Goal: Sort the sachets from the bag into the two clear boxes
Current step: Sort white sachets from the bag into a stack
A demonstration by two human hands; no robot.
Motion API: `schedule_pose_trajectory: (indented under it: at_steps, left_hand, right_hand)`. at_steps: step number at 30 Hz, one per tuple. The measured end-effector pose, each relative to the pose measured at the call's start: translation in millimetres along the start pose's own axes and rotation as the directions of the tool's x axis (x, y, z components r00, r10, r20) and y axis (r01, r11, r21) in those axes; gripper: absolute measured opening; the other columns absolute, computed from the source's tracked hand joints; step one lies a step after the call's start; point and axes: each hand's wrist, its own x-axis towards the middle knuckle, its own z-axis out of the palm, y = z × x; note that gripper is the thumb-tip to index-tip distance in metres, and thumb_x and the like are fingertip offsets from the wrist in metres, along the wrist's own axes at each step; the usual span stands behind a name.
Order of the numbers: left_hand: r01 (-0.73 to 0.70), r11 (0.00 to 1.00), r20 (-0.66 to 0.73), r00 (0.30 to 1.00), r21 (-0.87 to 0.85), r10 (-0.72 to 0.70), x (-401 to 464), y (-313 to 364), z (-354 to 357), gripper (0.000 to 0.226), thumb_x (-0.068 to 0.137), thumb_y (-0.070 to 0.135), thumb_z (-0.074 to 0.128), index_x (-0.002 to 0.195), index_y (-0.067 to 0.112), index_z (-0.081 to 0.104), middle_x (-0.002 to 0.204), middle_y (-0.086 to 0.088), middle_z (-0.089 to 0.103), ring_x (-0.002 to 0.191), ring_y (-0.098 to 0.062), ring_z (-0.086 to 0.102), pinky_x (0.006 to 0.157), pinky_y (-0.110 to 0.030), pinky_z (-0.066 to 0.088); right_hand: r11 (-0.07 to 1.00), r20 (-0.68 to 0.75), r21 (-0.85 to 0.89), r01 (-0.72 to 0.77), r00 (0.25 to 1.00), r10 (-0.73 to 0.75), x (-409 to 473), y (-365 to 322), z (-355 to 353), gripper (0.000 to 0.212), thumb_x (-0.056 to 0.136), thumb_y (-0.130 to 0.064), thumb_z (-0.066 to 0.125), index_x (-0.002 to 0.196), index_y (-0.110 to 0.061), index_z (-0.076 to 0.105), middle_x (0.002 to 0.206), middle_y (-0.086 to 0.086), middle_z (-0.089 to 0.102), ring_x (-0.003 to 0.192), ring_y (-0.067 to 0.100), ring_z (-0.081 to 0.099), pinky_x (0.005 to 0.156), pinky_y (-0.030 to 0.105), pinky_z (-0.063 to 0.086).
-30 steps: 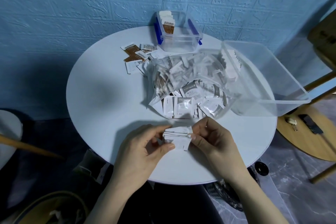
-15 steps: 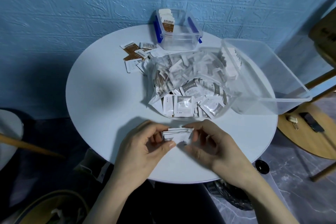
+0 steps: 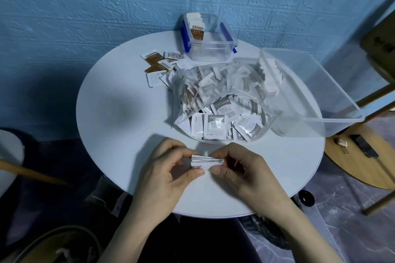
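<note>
On the round white counter (image 3: 119, 113), both hands pinch a squared-up stack of white sachets (image 3: 207, 161), left hand (image 3: 168, 174) and right hand (image 3: 245, 172) at opposite ends, probably bound next for the large clear box (image 3: 333, 100).

Clear boxes: 2, small blue-clipped box (image 3: 210, 49) and large box (image 3: 316, 96). Sachet bag (image 3: 218, 100): 1. Hands: 2. Sachets: too many to count.

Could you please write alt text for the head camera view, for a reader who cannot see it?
Both hands, left hand and right hand, pinch a small stack of white sachets over a round white table. Behind lie a clear bag of sachets, a small blue-clipped box and a larger clear box.
</note>
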Motion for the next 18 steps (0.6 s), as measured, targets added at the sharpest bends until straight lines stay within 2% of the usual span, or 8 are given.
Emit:
schedule_pose_trajectory:
  at_steps: [2,4,7,9,11,13,15,18]
  left_hand:
    - [0.022,1.0,-0.012,1.0,-0.019,-0.022,-1.0,-1.0,0.4,0.031,0.067,0.046,0.069,0.095,0.034,0.065,0.088,0.018,0.056,0.076,-0.013,0.057,0.07,-0.027,0.049]
    - [0.041,0.999,-0.019,0.999,-0.032,-0.041,-1.8,0.1,0.3,0.031,0.065,0.047,0.068,0.095,0.038,0.066,0.079,0.019,0.056,0.07,-0.011,0.056,0.066,-0.025,0.048]
    - [0.037,0.999,-0.001,0.999,-0.039,-0.037,-2.9,1.5,0.3,0.034,0.064,0.046,0.068,0.097,0.04,0.066,0.076,0.02,0.056,0.068,-0.009,0.054,0.065,-0.027,0.047]
    - [0.031,0.998,0.01,0.999,-0.049,-0.031,-3.3,1.1,-0.4,0.035,0.063,0.046,0.069,0.097,0.039,0.067,0.075,0.02,0.057,0.068,-0.009,0.054,0.065,-0.028,0.047]
    - [0.036,0.998,0.009,0.999,-0.058,-0.036,-3.4,0.2,-0.8,0.035,0.062,0.047,0.07,0.096,0.04,0.068,0.075,0.019,0.058,0.067,-0.01,0.054,0.064,-0.026,0.047]
    - [0.043,0.997,0.005,0.999,-0.061,-0.043,-2.9,-0.3,-0.7,0.034,0.06,0.049,0.07,0.094,0.044,0.068,0.076,0.018,0.059,0.067,-0.012,0.055,0.064,-0.024,0.046]
    - [0.041,0.999,0.007,0.999,-0.036,-0.041,-2.0,0.0,0.0,0.033,0.061,0.051,0.07,0.093,0.047,0.067,0.077,0.017,0.06,0.068,-0.014,0.056,0.064,-0.025,0.047]
    - [0.029,1.0,0.016,0.999,-0.004,-0.029,-1.8,1.2,0.7,0.035,0.064,0.051,0.068,0.098,0.045,0.066,0.078,0.017,0.058,0.07,-0.015,0.057,0.066,-0.028,0.049]
  right_hand:
    - [1.0,0.031,0.024,0.016,0.999,-0.016,5.6,-2.5,-8.1,0.007,0.084,-0.027,0.068,0.091,-0.024,0.068,0.069,-0.012,0.056,0.062,0.0,0.046,0.058,0.012,0.035]
    - [0.999,-0.034,0.02,0.03,0.999,-0.03,16.3,-3.7,-18.5,0.012,0.084,-0.033,0.063,0.091,-0.026,0.069,0.074,-0.011,0.06,0.064,0.001,0.048,0.059,0.012,0.035]
    - [0.98,-0.159,-0.187,0.064,0.983,-0.094,37.2,-1.3,-28.0,0.023,0.082,-0.048,0.062,0.101,-0.035,0.066,0.082,-0.012,0.055,0.064,0.006,0.048,0.063,0.016,0.037]
    - [0.932,-0.188,-0.36,0.03,0.977,-0.104,49.4,3.0,-26.4,0.041,0.079,-0.052,0.068,0.113,-0.029,0.065,0.09,-0.013,0.049,0.067,0.005,0.047,0.066,0.025,0.043]
    - [0.87,-0.199,-0.493,-0.016,0.976,-0.094,56.3,4.9,-20.7,0.048,0.077,-0.041,0.076,0.121,-0.025,0.063,0.1,-0.009,0.047,0.076,0.011,0.052,0.067,0.033,0.048]
    - [0.828,-0.19,-0.56,-0.027,0.977,-0.097,57.4,5.2,-14.6,0.046,0.078,-0.03,0.078,0.121,-0.024,0.062,0.107,-0.005,0.047,0.086,0.021,0.057,0.066,0.032,0.046]
    - [0.839,-0.229,-0.544,-0.033,0.967,-0.111,56.3,6.2,-12.2,0.042,0.076,-0.021,0.078,0.115,-0.022,0.063,0.107,-0.006,0.046,0.084,0.018,0.056,0.063,0.031,0.044]
    - [0.916,-0.303,-0.399,-0.033,0.948,-0.098,55.7,8.5,-14.2,0.03,0.073,-0.013,0.08,0.095,-0.02,0.061,0.092,-0.015,0.042,0.067,0.004,0.046,0.061,0.033,0.044]
